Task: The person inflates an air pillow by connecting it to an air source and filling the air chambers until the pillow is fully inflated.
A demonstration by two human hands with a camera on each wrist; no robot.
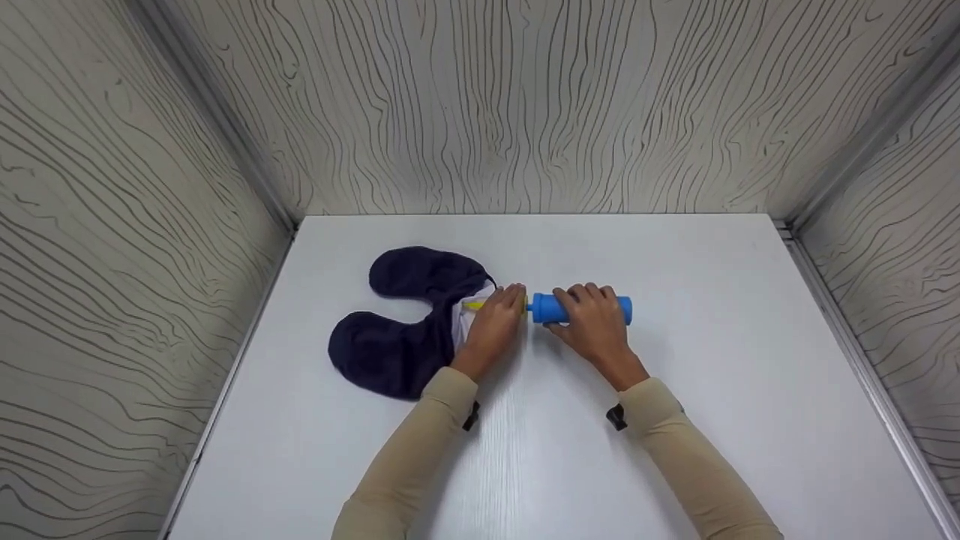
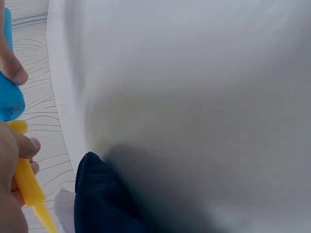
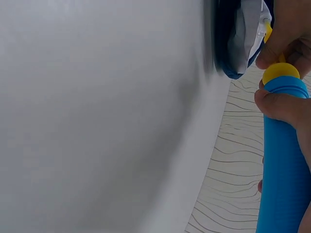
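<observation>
A blue cylinder (image 1: 551, 308) with a yellow end lies in my right hand (image 1: 595, 330), fingers curled over its top and thumb beneath. My left hand (image 1: 493, 328) grips the yellow nozzle piece (image 2: 29, 182) at the cylinder's left end. The nozzle's thin tip (image 1: 472, 305) points left to the white inner part (image 1: 462, 330) of a dark blue U-shaped pillow (image 1: 390, 356); whether it sits inside a valve I cannot tell. In the right wrist view the blue cylinder (image 3: 284, 170) meets the yellow end (image 3: 281, 71) beside the left fingers.
The white table (image 1: 720, 300) stands between wood-grain patterned walls (image 1: 480, 105) at the back and both sides. The pillow's two rounded arms point left. Dark wrist straps (image 1: 616, 417) sit at both sleeve cuffs.
</observation>
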